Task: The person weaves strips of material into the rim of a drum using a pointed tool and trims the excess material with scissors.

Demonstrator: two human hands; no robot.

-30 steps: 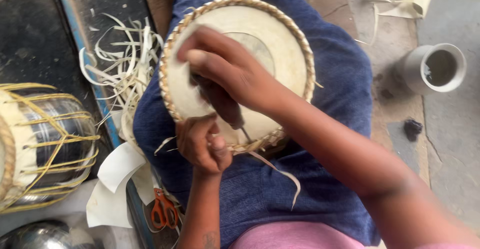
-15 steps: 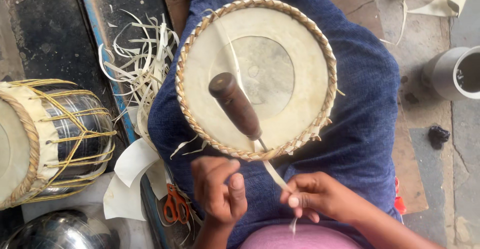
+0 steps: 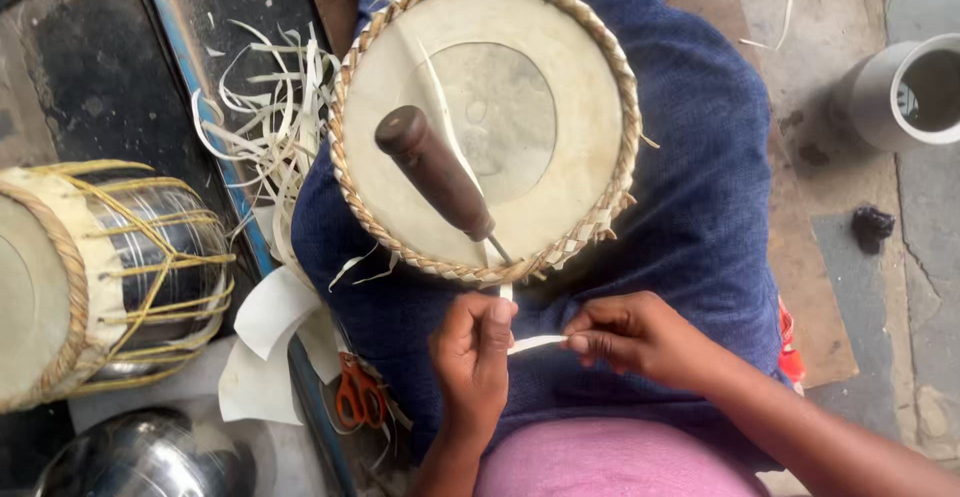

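A round drum head [image 3: 487, 122] with a pale skin and a braided rim rests on my lap, over blue cloth [image 3: 690, 187]. An awl with a dark wooden handle [image 3: 433, 172] is stuck into the braid at the near edge and stands on its own. Just below the rim, my left hand [image 3: 473, 357] and my right hand [image 3: 632, 337] pinch a thin pale strip [image 3: 535, 343] between them. The strip runs up toward the awl's tip.
A second drum [image 3: 100, 277] with yellow lacing lies at the left. Loose pale strips [image 3: 265, 117] are heaped beside the blue bar. Orange-handled scissors [image 3: 358, 392] lie near my left knee. A grey cup [image 3: 905, 92] stands at the right, a metal bowl [image 3: 140, 457] at the bottom left.
My right hand left the awl handle and came down below the rim. Both hands now hold the strip stretched between them; the awl stays stuck in the braid.
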